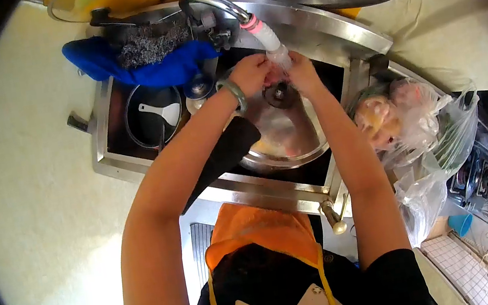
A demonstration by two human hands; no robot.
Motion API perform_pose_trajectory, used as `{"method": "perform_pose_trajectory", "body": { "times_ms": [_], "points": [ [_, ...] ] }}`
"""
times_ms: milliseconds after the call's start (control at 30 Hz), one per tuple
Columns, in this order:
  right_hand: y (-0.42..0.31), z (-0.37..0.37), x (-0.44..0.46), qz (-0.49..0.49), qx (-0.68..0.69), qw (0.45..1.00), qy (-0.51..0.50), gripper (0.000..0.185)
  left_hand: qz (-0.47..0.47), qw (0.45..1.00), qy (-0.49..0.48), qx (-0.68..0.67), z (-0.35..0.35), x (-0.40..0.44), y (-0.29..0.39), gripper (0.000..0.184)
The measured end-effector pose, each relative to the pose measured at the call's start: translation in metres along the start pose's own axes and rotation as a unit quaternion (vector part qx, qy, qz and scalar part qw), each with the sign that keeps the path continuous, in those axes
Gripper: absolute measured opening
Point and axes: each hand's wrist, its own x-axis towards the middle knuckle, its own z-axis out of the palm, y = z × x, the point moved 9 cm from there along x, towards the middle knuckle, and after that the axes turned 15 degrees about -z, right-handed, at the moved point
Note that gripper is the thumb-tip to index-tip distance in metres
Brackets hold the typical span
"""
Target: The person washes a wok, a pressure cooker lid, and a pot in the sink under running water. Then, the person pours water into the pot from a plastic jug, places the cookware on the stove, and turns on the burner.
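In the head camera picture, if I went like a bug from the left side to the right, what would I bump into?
White paddle → left hand → right hand → clear plastic bags with things inside.

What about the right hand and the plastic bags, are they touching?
Apart. The head view shows a plain gap: the sink's steel edge lies between the right hand and the plastic bags.
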Motion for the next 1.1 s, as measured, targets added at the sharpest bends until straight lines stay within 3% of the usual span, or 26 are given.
{"method": "perform_pose_trajectory", "body": {
  "times_ms": [67,100,200,233,333,433,500,567,600,800,900,1033,1100],
  "points": [
    [-0.009,-0.008,0.002,0.002,-0.182,0.981,-0.069,0.025,0.086,0.992,0.041,0.08,0.003,-0.003,0.009,0.027],
    [0.005,-0.01,0.007,-0.065,-0.345,0.932,-0.093,0.028,0.072,0.99,0.004,0.118,0.012,-0.026,0.026,0.033],
    [-0.001,-0.023,0.002,-0.016,-0.127,0.989,-0.069,0.031,0.009,0.924,0.051,0.379,0.002,-0.049,0.032,0.04],
    [-0.006,-0.02,-0.002,0.003,-0.149,0.981,-0.125,0.031,0.072,0.879,0.112,0.458,-0.006,-0.059,0.04,0.045],
    [-0.023,-0.02,-0.019,-0.059,-0.153,0.979,-0.118,0.033,0.093,0.897,0.089,0.423,-0.038,-0.08,0.049,0.044],
    [-0.023,-0.038,-0.037,0.004,-0.092,0.994,-0.062,0.038,0.117,0.917,0.068,0.375,-0.074,-0.111,0.058,0.044],
    [-0.049,-0.046,-0.058,0.027,-0.329,0.941,-0.073,0.039,0.145,0.928,0.073,0.336,-0.106,-0.132,0.052,0.044],
    [-0.048,-0.053,-0.079,0.061,-0.233,0.97,-0.023,0.04,0.129,0.94,0.075,0.308,-0.134,-0.158,0.038,0.044],
    [-0.055,-0.06,-0.087,0.058,-0.257,0.965,0.008,0.042,0.121,0.945,0.078,0.295,-0.15,-0.17,0.032,0.044],
    [-0.058,-0.08,-0.139,0.109,-0.197,0.971,0.08,0.04,0.109,0.98,0.107,0.127,-0.242,-0.241,-0.038,0.036],
    [-0.036,-0.126,-0.165,0.044,-0.234,0.963,0.127,0.038,0.122,0.984,0.122,0.051,-0.263,-0.284,-0.074,0.031],
    [-0.063,-0.135,-0.187,0.115,-0.248,0.951,0.142,0.042,0.052,0.975,0.198,0.09,-0.283,-0.324,-0.132,0.028],
    [-0.057,-0.121,-0.185,0.103,-0.24,0.958,0.12,0.044,0.04,0.964,0.236,0.114,-0.294,-0.335,-0.166,0.029]
  ]
}}
